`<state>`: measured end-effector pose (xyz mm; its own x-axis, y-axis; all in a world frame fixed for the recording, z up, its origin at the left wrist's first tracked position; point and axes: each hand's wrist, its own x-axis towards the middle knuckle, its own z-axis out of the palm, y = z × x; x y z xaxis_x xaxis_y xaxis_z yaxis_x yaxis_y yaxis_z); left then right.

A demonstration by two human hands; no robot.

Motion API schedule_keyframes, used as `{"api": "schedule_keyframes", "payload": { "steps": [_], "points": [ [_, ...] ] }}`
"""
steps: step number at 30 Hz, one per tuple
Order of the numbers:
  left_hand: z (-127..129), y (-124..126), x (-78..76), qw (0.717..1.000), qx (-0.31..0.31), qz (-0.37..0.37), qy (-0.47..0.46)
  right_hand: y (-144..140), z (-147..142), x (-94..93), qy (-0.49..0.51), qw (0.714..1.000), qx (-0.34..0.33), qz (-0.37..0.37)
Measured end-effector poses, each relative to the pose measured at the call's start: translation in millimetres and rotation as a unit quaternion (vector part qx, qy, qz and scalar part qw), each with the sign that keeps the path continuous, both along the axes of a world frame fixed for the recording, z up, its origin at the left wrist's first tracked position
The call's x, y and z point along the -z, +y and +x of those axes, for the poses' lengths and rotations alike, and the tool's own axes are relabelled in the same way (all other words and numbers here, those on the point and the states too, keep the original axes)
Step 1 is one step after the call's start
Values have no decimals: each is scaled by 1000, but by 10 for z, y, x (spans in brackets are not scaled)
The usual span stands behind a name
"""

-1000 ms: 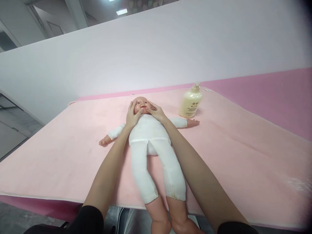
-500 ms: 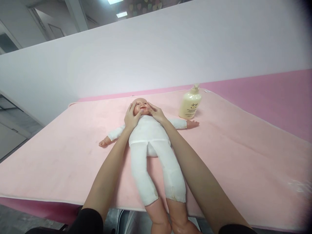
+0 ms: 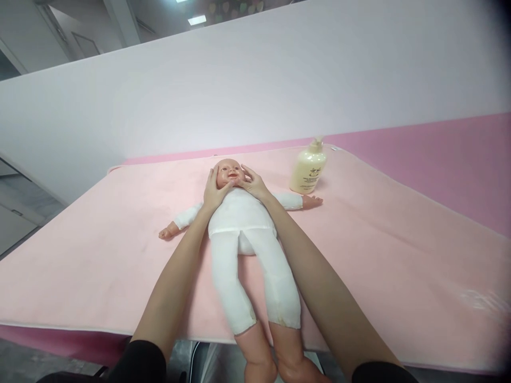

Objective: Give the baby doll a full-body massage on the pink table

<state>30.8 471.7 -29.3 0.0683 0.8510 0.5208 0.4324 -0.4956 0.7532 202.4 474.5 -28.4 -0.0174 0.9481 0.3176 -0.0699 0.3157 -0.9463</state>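
A baby doll [image 3: 241,215] in a white suit lies on its back, arms spread out to the sides. My left hand [image 3: 214,190] cups the left side of its head, fingers along the cheek and thumb at the chin. On the other side my right hand [image 3: 254,184] curves around the head, fingers apart and thumb also by the chin. The two thumb tips nearly meet below the doll's mouth. The doll's face [image 3: 230,171] shows between the hands; its lower legs [image 3: 257,346] hang over the front edge.
A pale yellow pump bottle [image 3: 308,169] stands near the doll's outstretched arm on the right. Under everything lies a pink padded cover [image 3: 379,266]. Behind the table rises a white wall [image 3: 255,90]. A chair or stool [image 3: 219,364] partly shows below the front edge.
Both thumbs have come closer together, down to the chin; the right one was higher by the mouth corner. More of the doll's face shows. The whole view has shifted slightly.
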Motion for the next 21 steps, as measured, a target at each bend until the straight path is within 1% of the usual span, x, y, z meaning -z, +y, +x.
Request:
{"api": "schedule_keyframes", "payload": {
  "steps": [7, 10, 15, 19, 21],
  "points": [
    [8, -63, -36, 1000, 11, -4, 0, -37, 12, -14, -11, 1000, -8, 19],
    [12, -54, -27, 1000, 11, -5, -3, -13, 16, 4, -12, 1000, 9, 27],
    [15, -58, -30, 1000, 7, 10, -21, 18, 9, 24, 39, 999, 29, -16],
    [6, -64, -42, 999, 5, 7, -33, -21, -2, 2, -6, 999, 27, 18],
    [1, -62, -40, 1000, 9, 2, -23, -43, -9, -10, -11, 1000, 19, 9]
  ]
}}
